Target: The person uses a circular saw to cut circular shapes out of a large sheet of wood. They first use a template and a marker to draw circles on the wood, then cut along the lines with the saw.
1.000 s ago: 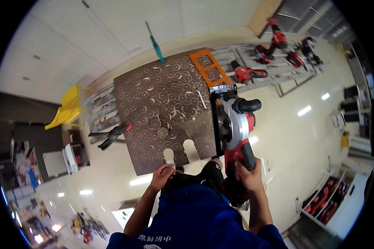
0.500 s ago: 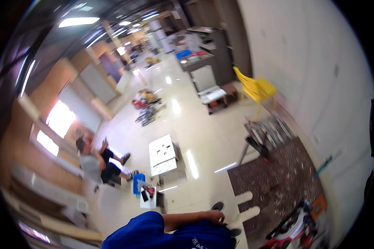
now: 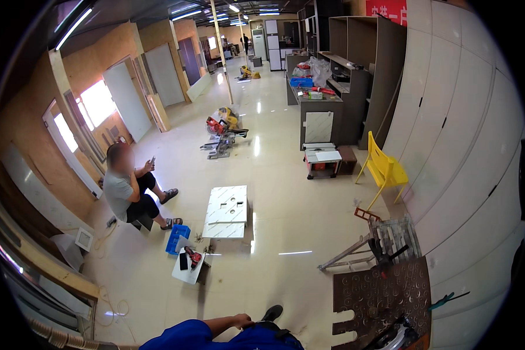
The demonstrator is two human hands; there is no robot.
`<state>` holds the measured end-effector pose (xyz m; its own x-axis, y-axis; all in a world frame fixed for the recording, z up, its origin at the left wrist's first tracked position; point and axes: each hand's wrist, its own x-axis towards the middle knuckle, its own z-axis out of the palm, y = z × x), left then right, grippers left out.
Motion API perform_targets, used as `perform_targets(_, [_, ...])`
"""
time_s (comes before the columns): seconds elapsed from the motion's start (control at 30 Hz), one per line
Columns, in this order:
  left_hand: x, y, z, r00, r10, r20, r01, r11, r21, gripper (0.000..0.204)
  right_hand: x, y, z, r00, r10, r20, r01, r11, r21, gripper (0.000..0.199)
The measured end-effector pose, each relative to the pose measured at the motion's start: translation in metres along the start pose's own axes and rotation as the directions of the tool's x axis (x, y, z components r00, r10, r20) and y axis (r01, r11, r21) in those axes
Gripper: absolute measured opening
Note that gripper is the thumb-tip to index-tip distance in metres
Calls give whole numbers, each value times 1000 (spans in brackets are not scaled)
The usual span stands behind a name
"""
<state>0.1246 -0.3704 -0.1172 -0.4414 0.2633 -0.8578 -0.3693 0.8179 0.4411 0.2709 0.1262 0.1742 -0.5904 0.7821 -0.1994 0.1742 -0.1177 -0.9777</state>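
My left hand (image 3: 242,321) is held in front of my waist, at the end of a bent arm in a blue sleeve. Its fingers look curled inward; whether anything is in them is hidden. A dark shoe (image 3: 272,313) shows just beyond it. My right hand is outside the picture. Ahead and to the left, a small white stool (image 3: 186,274) carries a red cordless drill (image 3: 194,255) and a black phone (image 3: 184,261). Behind it stands a blue plastic bin (image 3: 177,239). A low white box (image 3: 226,213) with cut-outs in its top sits farther ahead.
A person (image 3: 121,189) sits at left, holding a phone. At right are a brown patterned mat (image 3: 385,291), a wooden trestle (image 3: 399,233), a yellow chair (image 3: 386,166) and white cabinet doors (image 3: 449,111). Power tools (image 3: 223,128) lie on the floor ahead. A pale hose (image 3: 125,306) trails at lower left.
My view has swung and levelled, and its blur has cleared. My left arm and hand appear farther left and lower in the picture. The stool and box keep their places on the floor.
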Motion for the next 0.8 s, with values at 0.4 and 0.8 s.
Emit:
perform_targets(0.4, [100, 29, -118, 990, 79, 116, -72, 995, -68, 40, -38, 48, 36, 939, 273, -207, -238, 954, 180, 19])
perform_targets(0.8, [108, 126, -160, 974, 92, 207, -95, 995, 9, 34, -90, -30, 73, 852, 212, -479, -169, 977, 132, 17])
